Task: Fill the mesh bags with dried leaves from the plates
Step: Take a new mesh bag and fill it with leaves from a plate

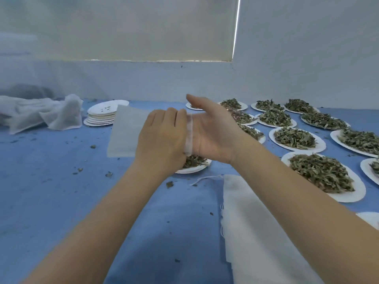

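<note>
A white mesh bag (124, 133) is held up above the blue table, and it looks flat with no leaves showing through. My left hand (162, 140) grips the bag at its mouth. The bag's hem circles my right hand (213, 132), whose thumb points straight up; its fingers go into the mouth and are hidden behind my left hand. Right under both hands sits a white plate (196, 168) with dried leaves (193, 160). Several more plates heaped with leaves, such as this plate (348, 196), spread to the right.
A stack of empty plates (100, 116) stands at the back left, beside a crumpled pile of mesh bags (47, 113). Flat mesh bags with a loose drawstring (256, 222) lie near my right forearm. Leaf crumbs dot the blue cloth (61, 191). A white wall (287, 83) closes off the far edge.
</note>
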